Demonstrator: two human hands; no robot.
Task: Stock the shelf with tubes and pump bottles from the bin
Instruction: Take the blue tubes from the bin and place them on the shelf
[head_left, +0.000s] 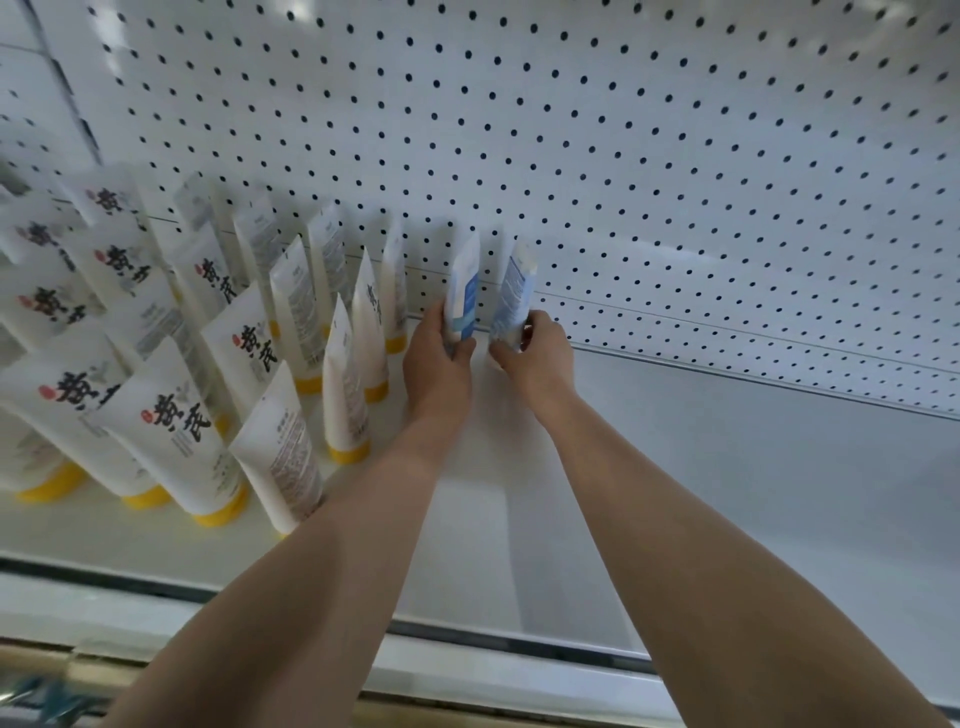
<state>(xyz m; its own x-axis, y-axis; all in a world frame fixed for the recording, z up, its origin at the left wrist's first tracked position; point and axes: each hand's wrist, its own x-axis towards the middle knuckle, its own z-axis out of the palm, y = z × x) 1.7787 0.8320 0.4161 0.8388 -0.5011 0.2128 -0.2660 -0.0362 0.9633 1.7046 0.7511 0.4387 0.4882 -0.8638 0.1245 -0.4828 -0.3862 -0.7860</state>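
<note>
Now left hand (436, 358) and right hand (535, 353) fingers each pinch a blue-white plastic tube (464, 291) upright. Released crooked, either may topple.

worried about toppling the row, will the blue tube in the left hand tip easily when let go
Probably tippy: the left blue tube is tall and thin. Likely light: the left hand grips only its lower end.

Hands (439, 364) cover the lower ends of both blue tubes (464, 291).
</note>
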